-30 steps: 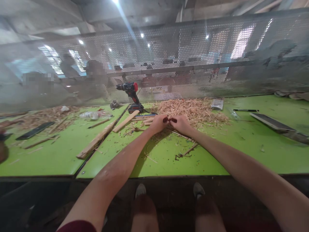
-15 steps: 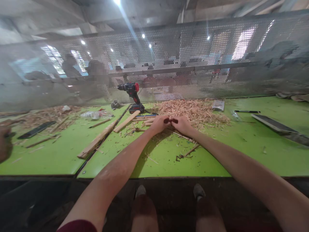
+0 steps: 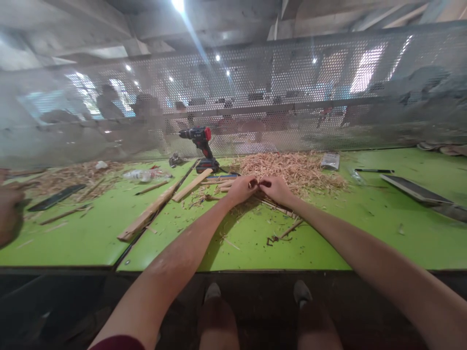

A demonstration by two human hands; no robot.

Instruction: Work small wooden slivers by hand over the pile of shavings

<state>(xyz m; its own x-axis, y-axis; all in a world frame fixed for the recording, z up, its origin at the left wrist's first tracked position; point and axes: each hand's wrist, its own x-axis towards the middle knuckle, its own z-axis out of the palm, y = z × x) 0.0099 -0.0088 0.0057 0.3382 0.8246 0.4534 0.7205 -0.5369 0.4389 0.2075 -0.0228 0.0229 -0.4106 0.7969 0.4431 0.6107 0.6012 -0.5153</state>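
My left hand [image 3: 242,190] and my right hand [image 3: 277,189] meet fingertip to fingertip over the green table, both closed in a pinch. Whatever is between the fingers is too small to make out. Behind them spreads a heap of curly wood shavings [image 3: 288,167]. Thin wooden sticks [image 3: 223,184] lie just left of my left hand, and more slender sticks [image 3: 279,208] show below my right hand. A twig-like piece [image 3: 290,229] rests nearer the front edge.
A cordless drill [image 3: 200,146] stands upright at the back, with a flat wood strip [image 3: 192,184] and a longer board [image 3: 148,214] left of it. At far left is another person's hand [image 3: 10,214] by a phone [image 3: 56,197]. A tablet-like slab [image 3: 416,188] and pen [image 3: 374,170] lie right.
My two hands stay pinched together in nearly the same place. The view has shifted very slightly, and the other person's hand at far left has moved a little.
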